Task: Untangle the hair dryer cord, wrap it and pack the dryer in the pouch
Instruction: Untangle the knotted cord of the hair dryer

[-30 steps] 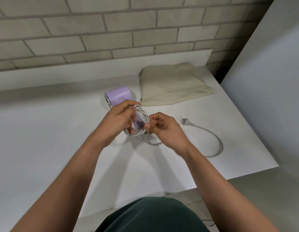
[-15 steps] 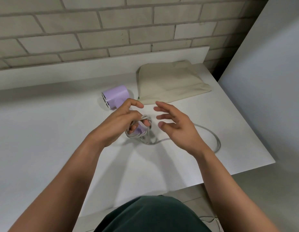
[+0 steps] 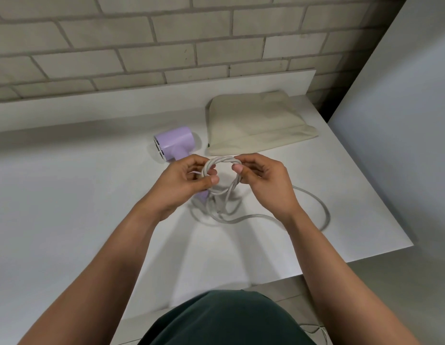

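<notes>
A lilac hair dryer [image 3: 173,142] lies on the white table [image 3: 67,207], its handle running down under my left hand. Its grey-white cord [image 3: 313,202] is bunched in twisted loops between my hands, and a long loose loop trails right across the table. My left hand [image 3: 184,185] pinches the left side of the twisted loop between thumb and fingers. My right hand [image 3: 263,180] pinches the right side of the same loop. The plug is hidden. A beige fabric pouch [image 3: 256,125] lies flat behind my hands, to the right of the dryer.
A brick wall [image 3: 166,46] with a low white ledge runs along the table's far side. A pale panel [image 3: 403,120] stands at the right. The table's right edge and front corner are close to the loose cord loop.
My right hand, open and off the cord half a second ago, has come back and taken hold of the loop. Both hands have lifted the twisted loop a little. The plug has gone out of sight.
</notes>
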A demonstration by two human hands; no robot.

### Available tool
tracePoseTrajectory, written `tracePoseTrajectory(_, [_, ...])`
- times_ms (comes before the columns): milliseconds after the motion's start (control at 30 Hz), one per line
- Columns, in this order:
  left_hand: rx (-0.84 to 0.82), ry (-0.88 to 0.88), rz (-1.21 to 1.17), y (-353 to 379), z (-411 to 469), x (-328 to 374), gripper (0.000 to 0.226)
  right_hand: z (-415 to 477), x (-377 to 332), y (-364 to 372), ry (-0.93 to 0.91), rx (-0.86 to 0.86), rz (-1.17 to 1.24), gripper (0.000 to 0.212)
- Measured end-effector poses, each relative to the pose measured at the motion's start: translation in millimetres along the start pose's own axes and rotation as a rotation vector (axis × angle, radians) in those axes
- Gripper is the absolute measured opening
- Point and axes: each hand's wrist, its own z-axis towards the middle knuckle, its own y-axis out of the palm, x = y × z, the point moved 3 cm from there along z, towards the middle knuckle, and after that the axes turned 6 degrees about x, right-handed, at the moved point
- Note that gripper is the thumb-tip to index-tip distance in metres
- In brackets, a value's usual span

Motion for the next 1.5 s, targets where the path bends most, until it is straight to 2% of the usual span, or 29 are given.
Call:
tracePoseTrajectory(100, [-0.110, -0.030, -0.050, 2, -1, -2, 0.045, 0, 2, -1, 0.005, 0.024, 0.021, 0.012])
tracePoseTrajectory(200, [-0.207, -0.038, 0.104, 3, -4, -6, 0.047, 2, 3, -5, 0.038, 0.061, 0.073, 0.011])
tracePoseTrajectory(267, [-0.172, -0.018, 0.178, 3, -4, -9, 0.033, 3, 2, -8, 0.057, 0.071, 0.113, 0.012])
tracePoseTrajectory(367, [-0.112, -0.025, 0.074, 4, -6, -9, 0.018, 3, -2, -10, 0.070, 0.082, 0.158, 0.011])
tracePoseTrajectory(533, [-0.082, 0.006, 0.030, 4, -5, -6, 0.023, 2, -3, -10, 0.086, 0.095, 0.200, 0.012])
tracePoseTrajectory(733, [0.048, 0.008, -0.095, 4, -4, -6, 0.021, 1, -2, -13, 0.095, 0.096, 0.215, 0.013])
tracePoseTrajectory(867, [-0.017, -0.017, -0.163, 5, -5, -5, 0.028, 1, -1, -16, 0.079, 0.132, 0.218, 0.013])
tracePoseTrajectory(967, [0.026, -0.016, -0.058, 4, -3, -5, 0.015, 1, -1, -17, 0.062, 0.125, 0.228, 0.026])
tracePoseTrajectory(1067, [0.100, -0.003, -0.038, 1, -3, -5, 0.007, 2, -1, -18, 0.054, 0.140, 0.201, 0.029])
tracePoseTrajectory(1300, [0.071, 0.057, -0.018, 2, -2, 0, 0.020, 4, -3, -9, 0.081, 0.153, 0.184, 0.031])
tracePoseTrajectory(1433, [0.051, 0.003, -0.193, 6, -3, 0, 0.028, 4, 2, -3, 0.063, 0.196, 0.098, 0.030])
tracePoseTrajectory(1500, [0.084, 0.006, -0.197, 10, -4, -1, 0.038, 2, 3, 1, 0.054, 0.204, 0.078, 0.030])
